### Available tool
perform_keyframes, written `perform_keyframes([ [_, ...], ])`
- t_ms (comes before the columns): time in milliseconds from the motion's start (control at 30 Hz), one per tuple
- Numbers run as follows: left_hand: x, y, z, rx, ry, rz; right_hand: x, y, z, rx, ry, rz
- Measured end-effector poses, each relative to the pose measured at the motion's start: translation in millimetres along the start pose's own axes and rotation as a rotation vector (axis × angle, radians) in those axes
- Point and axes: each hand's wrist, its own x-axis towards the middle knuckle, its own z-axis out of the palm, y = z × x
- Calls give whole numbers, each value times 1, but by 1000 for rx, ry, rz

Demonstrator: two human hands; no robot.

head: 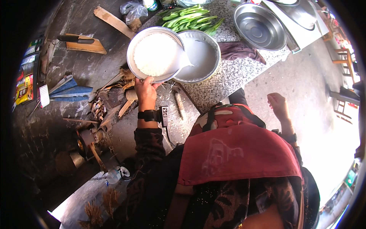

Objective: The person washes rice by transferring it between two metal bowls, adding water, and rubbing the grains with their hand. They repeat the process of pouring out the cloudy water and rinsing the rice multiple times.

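Note:
My left hand (147,90) grips the near rim of a metal bowl (131,63) that holds white rice (154,53). The bowl is tilted to the right, its right edge over a second basin (216,68). Whitish liquid (186,60) runs over its lip into the basin, which contains cloudy liquid (201,51). The basin stands on a speckled stone counter (228,77), near its left edge. Off to the right, clear of the counter, my right hand (278,104) hangs over the floor with its fingers loosely curled and nothing visible in them.
Leafy green vegetables (188,18) lie behind the bowls. A dark cloth (241,53) and a wide steel basin (260,27) are to the right. At left are a knife (75,39) on a wooden board (85,47), blue cloth (70,90) and scattered firewood (110,113). Wooden chairs (344,60) stand far right.

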Motion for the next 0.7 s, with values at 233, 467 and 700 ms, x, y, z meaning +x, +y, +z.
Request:
perform_keyframes([
  [233,-1,4,-2,9,10,12,1,1,0,-10,4,-2],
  [467,-3,8,-2,36,-11,37,1,1,0,4,2,20],
  [700,-4,13,1,44,-18,35,0,3,-1,-19,-4,2],
])
